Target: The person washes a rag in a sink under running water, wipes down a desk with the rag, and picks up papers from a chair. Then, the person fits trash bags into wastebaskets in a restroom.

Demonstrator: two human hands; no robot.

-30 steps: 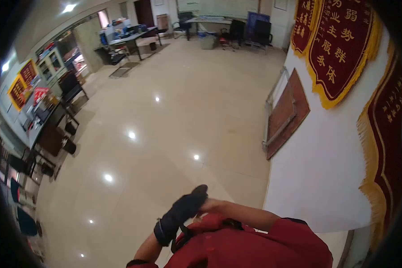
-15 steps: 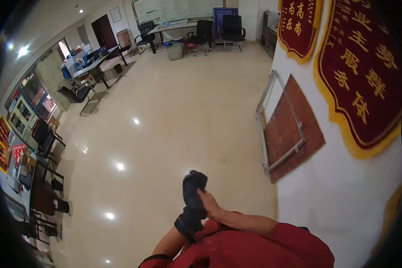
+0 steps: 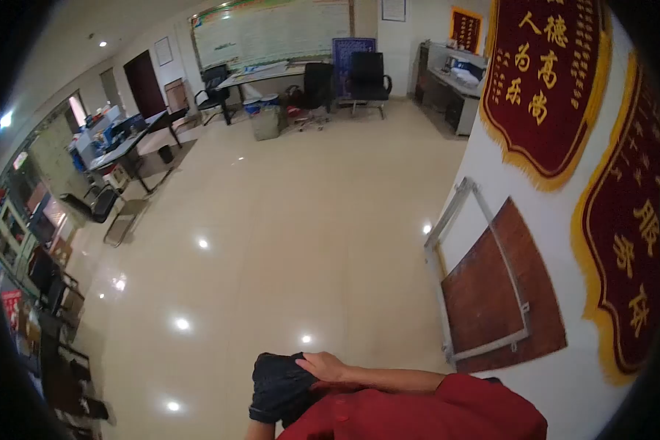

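A dark glove (image 3: 275, 378) covers my left hand (image 3: 280, 389) down to the wrist, low in the head view and in front of my red shirt. The shape of the fingers inside it is hard to make out. My bare right hand (image 3: 325, 366) comes in from the right, its fingers closed on the glove's upper right side. Both hands are together close to my body.
A metal frame (image 3: 522, 282) and a brown board (image 3: 499, 290) lean against the right wall, below red pennants (image 3: 546, 81). Office chairs (image 3: 369, 77) and desks stand at the back and left. Glossy tiled floor (image 3: 308, 213) lies ahead.
Both hands have moved lower and a little left, closer to my body. The gloved hand has turned from upright to more sideways. My view has tilted up, showing more of the back wall.
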